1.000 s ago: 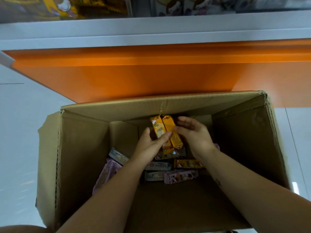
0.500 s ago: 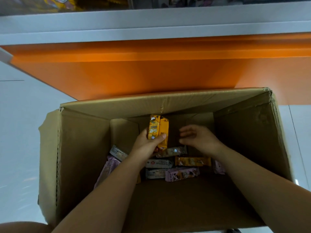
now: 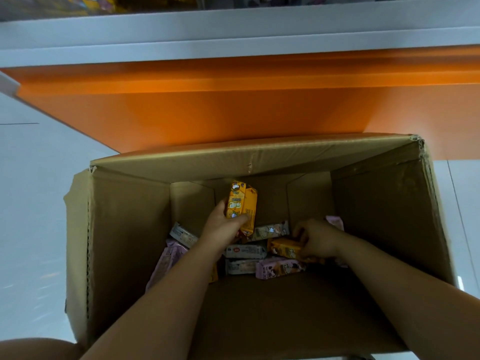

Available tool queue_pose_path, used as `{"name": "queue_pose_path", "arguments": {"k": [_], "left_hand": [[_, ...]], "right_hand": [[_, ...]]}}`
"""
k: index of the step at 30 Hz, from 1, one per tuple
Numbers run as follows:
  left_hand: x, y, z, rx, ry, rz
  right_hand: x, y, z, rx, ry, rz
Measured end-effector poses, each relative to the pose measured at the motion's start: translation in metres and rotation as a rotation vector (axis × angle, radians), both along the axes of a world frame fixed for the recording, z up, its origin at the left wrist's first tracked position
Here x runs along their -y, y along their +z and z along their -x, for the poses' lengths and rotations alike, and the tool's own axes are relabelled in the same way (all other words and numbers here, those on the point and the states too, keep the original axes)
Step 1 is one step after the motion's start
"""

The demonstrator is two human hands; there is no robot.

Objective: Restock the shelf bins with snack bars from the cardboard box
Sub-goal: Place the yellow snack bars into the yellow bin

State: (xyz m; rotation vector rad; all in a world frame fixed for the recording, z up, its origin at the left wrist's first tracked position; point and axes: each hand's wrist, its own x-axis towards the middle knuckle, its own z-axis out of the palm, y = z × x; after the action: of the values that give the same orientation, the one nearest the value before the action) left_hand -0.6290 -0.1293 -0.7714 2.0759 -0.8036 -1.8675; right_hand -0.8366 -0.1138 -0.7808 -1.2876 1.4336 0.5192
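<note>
An open cardboard box (image 3: 124,229) stands on the floor below me, with snack bars loose on its bottom. My left hand (image 3: 223,227) is inside the box and grips two yellow bars (image 3: 241,203) held upright side by side. My right hand (image 3: 317,240) is lower, at the right of the pile, with its fingers curled round another yellow bar (image 3: 284,246) that lies among the rest. Around it lie pink bars (image 3: 278,267) and white-grey bars (image 3: 244,252).
An orange shelf base (image 3: 233,107) rises just behind the box, topped by a white shelf edge (image 3: 233,29). Packaged goods (image 3: 91,1) show dimly on the shelf above. White floor (image 3: 31,203) lies to the left of the box. My knee (image 3: 36,349) shows at the bottom left.
My right hand let go of the two upright yellow bars and dropped to the right, closing on a yellow bar in the pile. My left hand kept the pair.
</note>
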Motion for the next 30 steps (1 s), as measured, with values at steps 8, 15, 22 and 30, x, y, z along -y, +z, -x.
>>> {"name": "queue_pose_path", "arguments": {"k": [8,15,22,30], "left_hand": [[-0.002,0.029,0.001,0.000,-0.079,0.129],[-0.017,0.082,-0.001,-0.061,-0.150,0.257],[-0.031,0.161,-0.006,-0.048,-0.349,0.472],[-0.019,0.271,-0.035,-0.036,-0.524,0.799]], "right_hand": [[0.013,0.039,-0.001,0.145,-0.130,0.196],[0.011,0.114,-0.005,0.208,-0.139,0.482],[-0.013,0.200,-0.019,0.320,-0.229,0.803],[-0.021,0.306,-0.032,0.476,-0.282,1.080]]}}
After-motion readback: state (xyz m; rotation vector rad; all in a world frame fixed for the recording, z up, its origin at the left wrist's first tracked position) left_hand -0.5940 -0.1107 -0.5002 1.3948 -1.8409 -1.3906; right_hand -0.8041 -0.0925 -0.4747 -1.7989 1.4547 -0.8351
